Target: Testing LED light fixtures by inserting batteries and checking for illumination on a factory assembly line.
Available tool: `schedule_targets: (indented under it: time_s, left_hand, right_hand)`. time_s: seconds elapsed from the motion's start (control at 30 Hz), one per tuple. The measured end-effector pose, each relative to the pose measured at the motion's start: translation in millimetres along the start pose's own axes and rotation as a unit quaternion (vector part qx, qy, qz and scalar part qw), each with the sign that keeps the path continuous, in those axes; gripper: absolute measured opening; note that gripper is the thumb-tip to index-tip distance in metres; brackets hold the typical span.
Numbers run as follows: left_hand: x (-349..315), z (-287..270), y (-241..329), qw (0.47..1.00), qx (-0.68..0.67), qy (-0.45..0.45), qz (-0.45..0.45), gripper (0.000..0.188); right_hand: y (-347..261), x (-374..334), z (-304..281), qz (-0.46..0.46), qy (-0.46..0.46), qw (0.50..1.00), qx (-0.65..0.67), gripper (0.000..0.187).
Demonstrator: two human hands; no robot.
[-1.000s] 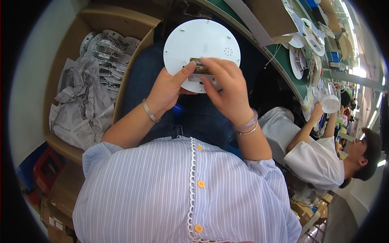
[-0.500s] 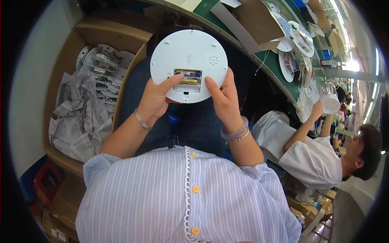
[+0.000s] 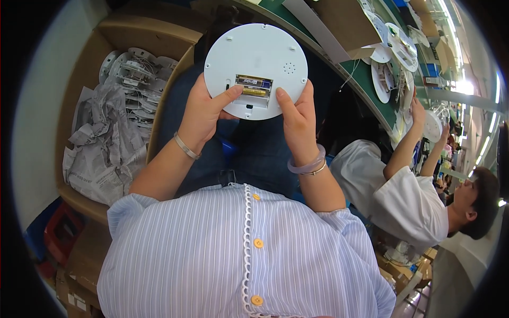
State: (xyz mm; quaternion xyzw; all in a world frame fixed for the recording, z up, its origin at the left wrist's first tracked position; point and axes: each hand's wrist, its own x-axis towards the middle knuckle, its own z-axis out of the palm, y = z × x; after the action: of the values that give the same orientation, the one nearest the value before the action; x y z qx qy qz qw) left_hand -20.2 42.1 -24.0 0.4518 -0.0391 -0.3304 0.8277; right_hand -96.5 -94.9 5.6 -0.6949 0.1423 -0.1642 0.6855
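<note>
Above my lap I hold a round white plastic disc-shaped device [image 3: 254,50] with its battery side facing me. Small posts stand near its rim, and a cluster of speaker holes shows at its right. Batteries [image 3: 254,91] lie in the uncovered rectangular compartment near its lower edge. My left hand [image 3: 204,108] grips the lower left rim, its thumb reaching to the compartment's left side by the batteries. The lower right rim is held by my right hand [image 3: 298,114], the thumb lying on the white face just right of the compartment. Most fingers are hidden behind the disc.
At my left stands a cardboard box [image 3: 79,127] with several white round parts [image 3: 139,74] and crumpled newsprint [image 3: 106,143]. A green workbench [image 3: 366,95] runs along the right, bearing a brown carton [image 3: 342,24] and more white discs [image 3: 401,46]. Beside it a co-worker [image 3: 408,196] handles a white round part.
Both my hands have raised the white device slightly, away from my body and a little to the right. The co-worker's nearer arm has reached farther over the bench.
</note>
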Motion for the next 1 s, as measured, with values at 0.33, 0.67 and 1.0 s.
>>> schedule_targets:
  time_s: [0.33, 0.67, 1.0]
  left_hand:
    - [0, -1, -4, 0.999, -0.002, 0.025, 0.036, 0.042]
    - [-3, -9, 7, 0.999, -0.037, 0.031, -0.015, 0.040]
    - [-3, -14, 3, 0.998, -0.044, 0.037, -0.028, 0.038]
  right_hand:
    - [-5, 3, 6, -0.066, -0.010, 0.996, -0.065, 0.040]
    - [-45, 169, -79, -0.232, 0.047, 0.795, -0.559, 0.019]
    - [-42, 211, -68, -0.038, -0.106, 0.757, -0.643, 0.026]
